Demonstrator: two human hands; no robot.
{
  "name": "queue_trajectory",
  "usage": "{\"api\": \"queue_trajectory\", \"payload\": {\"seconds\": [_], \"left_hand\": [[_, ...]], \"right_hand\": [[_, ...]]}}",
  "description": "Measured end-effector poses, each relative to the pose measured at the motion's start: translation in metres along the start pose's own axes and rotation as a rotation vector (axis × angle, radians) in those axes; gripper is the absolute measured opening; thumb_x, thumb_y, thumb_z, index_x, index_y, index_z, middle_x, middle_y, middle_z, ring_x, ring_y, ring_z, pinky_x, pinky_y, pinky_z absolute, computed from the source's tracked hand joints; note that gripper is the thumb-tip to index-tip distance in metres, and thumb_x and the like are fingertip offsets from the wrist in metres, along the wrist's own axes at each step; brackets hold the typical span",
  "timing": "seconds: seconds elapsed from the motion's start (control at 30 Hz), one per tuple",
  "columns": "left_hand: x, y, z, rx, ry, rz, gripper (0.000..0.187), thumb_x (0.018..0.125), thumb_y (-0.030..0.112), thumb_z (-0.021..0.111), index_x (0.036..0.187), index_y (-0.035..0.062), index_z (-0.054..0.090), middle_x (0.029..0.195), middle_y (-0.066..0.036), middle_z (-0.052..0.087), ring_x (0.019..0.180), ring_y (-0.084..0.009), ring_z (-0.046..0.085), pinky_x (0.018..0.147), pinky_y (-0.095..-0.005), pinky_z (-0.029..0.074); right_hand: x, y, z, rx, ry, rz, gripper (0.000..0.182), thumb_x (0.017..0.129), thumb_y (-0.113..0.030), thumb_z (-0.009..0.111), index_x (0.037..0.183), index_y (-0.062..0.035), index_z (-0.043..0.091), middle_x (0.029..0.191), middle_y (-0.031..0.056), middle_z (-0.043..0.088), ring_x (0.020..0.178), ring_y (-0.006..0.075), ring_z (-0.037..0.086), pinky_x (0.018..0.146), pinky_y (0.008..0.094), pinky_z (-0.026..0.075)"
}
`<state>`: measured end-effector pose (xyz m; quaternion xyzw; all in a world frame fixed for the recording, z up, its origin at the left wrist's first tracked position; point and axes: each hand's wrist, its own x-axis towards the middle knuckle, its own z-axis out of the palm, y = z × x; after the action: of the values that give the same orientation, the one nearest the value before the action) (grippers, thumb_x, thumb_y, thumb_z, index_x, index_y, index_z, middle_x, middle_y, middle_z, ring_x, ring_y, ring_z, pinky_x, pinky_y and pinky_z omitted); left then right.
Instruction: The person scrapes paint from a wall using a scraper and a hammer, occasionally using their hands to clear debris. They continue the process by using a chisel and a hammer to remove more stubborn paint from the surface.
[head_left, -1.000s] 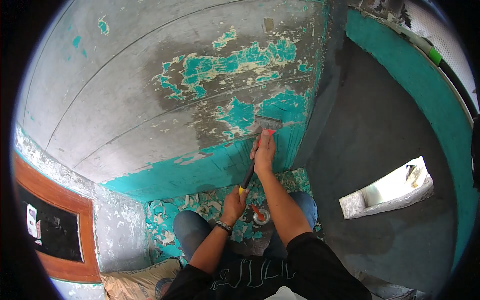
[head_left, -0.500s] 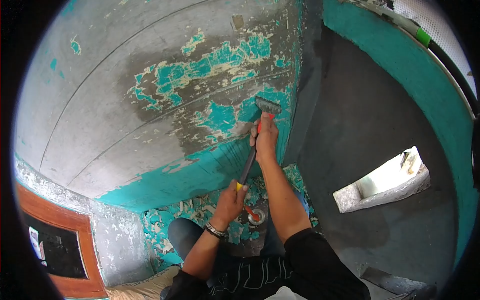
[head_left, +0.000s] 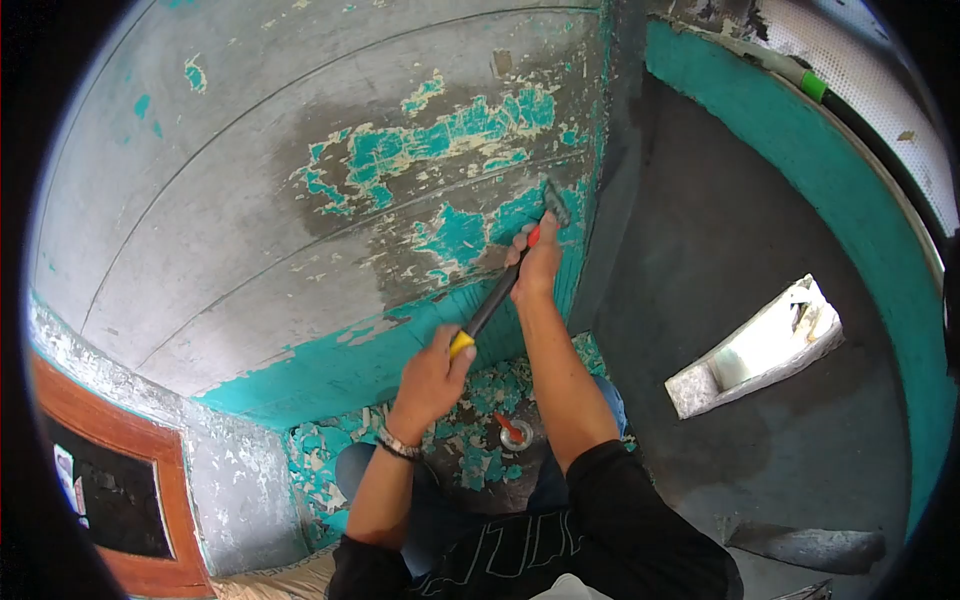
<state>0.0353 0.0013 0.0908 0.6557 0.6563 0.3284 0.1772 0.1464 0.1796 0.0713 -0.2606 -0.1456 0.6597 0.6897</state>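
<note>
Both of my hands hold a long-handled paint scraper (head_left: 490,305), its handle black with red and yellow parts. My left hand (head_left: 425,375) is closed around the yellow lower end. Higher up, my right hand (head_left: 538,262) grips the handle near the red part, just below the head. The scraper head (head_left: 557,203) is at the wall (head_left: 240,190), over a patch of turquoise paint (head_left: 455,233) near the corner. Bare grey plaster and ragged leftover paint surround that patch. My fingers hide part of the handle.
Paint flakes (head_left: 485,465) cover the floor around my legs. A round container with an orange-handled tool (head_left: 514,433) stands there. To the right, a dark grey wall (head_left: 720,220) has a bright, rough-edged opening (head_left: 765,345). An orange-brown wooden frame (head_left: 175,490) is at lower left.
My left hand has moved up and left with the handle's lower end, so the scraper slants more. Its head has turned and shifted slightly right and up. The view has also shifted a little.
</note>
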Motion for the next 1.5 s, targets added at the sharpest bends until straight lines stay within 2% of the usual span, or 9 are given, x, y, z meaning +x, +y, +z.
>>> {"api": "queue_trajectory", "payload": {"seconds": [0.13,0.43,0.57,0.63,0.73,1.1,1.27,1.33,1.5], "left_hand": [[-0.017,-0.033,0.036,-0.028,0.118,0.153,0.040,0.092,0.022,0.054,0.124,-0.0019,0.052,0.095,-0.025,0.063,0.086,-0.0390,0.064,0.076,-0.0389,0.049],[0.021,0.011,-0.004,0.029,-0.070,0.058,0.038,0.090,0.021,0.056,0.121,-0.0018,0.054,0.096,-0.024,0.064,0.086,-0.0393,0.063,0.074,-0.0408,0.049],[-0.017,-0.011,0.001,0.024,-0.022,0.153,0.038,0.090,0.020,0.056,0.122,-0.0012,0.054,0.099,-0.024,0.064,0.085,-0.0402,0.062,0.074,-0.0411,0.049],[-0.033,-0.007,-0.006,0.078,-0.082,-0.068,0.038,0.090,0.018,0.055,0.124,0.0006,0.053,0.101,-0.024,0.063,0.084,-0.0399,0.063,0.073,-0.0409,0.050],[-0.040,-0.023,0.005,0.213,-0.036,-0.125,0.039,0.090,0.018,0.056,0.126,0.0030,0.052,0.099,-0.024,0.064,0.083,-0.0388,0.063,0.071,-0.0408,0.050],[0.002,-0.012,0.013,0.169,-0.047,-0.003,0.032,0.089,0.017,0.057,0.118,0.0013,0.058,0.095,-0.023,0.064,0.081,-0.0383,0.063,0.069,-0.0406,0.050],[-0.016,-0.003,0.025,0.117,-0.025,0.055,0.034,0.089,0.015,0.057,0.119,-0.0005,0.056,0.096,-0.024,0.064,0.081,-0.0392,0.063,0.068,-0.0415,0.050],[-0.023,0.004,0.027,0.134,-0.062,-0.070,0.035,0.089,0.014,0.057,0.121,-0.0019,0.054,0.095,-0.025,0.064,0.081,-0.0399,0.063,0.068,-0.0422,0.050],[-0.021,0.008,0.025,0.165,-0.089,-0.094,0.035,0.089,0.014,0.057,0.120,-0.0024,0.054,0.088,-0.025,0.064,0.076,-0.0398,0.063,0.065,-0.0427,0.049]], "right_hand": [[-0.008,0.008,-0.009,-0.122,-0.030,0.052,0.041,0.093,-0.050,0.048,0.081,-0.0110,0.048,0.057,-0.0004,0.045,0.045,0.0122,0.042,0.043,0.0284,0.036],[0.010,-0.015,-0.001,0.058,0.071,0.040,0.039,0.093,-0.050,0.047,0.081,-0.0136,0.046,0.057,-0.0021,0.044,0.046,0.0111,0.041,0.043,0.0276,0.035],[-0.014,0.020,-0.024,0.121,0.009,0.226,0.038,0.093,-0.051,0.047,0.082,-0.0144,0.045,0.059,-0.0017,0.044,0.045,0.0110,0.041,0.044,0.0265,0.034],[-0.025,0.036,-0.026,0.143,0.034,0.314,0.038,0.093,-0.051,0.047,0.082,-0.0145,0.045,0.059,-0.0015,0.045,0.045,0.0110,0.041,0.044,0.0260,0.034],[-0.032,0.052,-0.026,0.042,0.044,0.212,0.040,0.093,-0.053,0.046,0.084,-0.0135,0.045,0.060,-0.0006,0.045,0.043,0.0111,0.039,0.043,0.0263,0.034],[-0.001,0.028,-0.033,0.128,0.108,0.132,0.039,0.094,-0.052,0.045,0.085,-0.0145,0.043,0.057,-0.0012,0.042,0.042,0.0110,0.037,0.043,0.0260,0.033],[-0.011,0.016,-0.034,0.060,0.098,0.249,0.038,0.093,-0.052,0.046,0.086,-0.0148,0.041,0.057,-0.0015,0.041,0.043,0.0100,0.037,0.043,0.0256,0.033],[-0.010,0.016,-0.039,0.067,0.086,0.270,0.038,0.094,-0.052,0.046,0.089,-0.0144,0.042,0.057,-0.0015,0.041,0.043,0.0102,0.037,0.043,0.0258,0.033],[-0.013,0.018,-0.041,0.088,0.137,0.333,0.037,0.094,-0.051,0.045,0.094,-0.0137,0.043,0.058,-0.0013,0.041,0.043,0.0110,0.037,0.044,0.0263,0.033]]}}
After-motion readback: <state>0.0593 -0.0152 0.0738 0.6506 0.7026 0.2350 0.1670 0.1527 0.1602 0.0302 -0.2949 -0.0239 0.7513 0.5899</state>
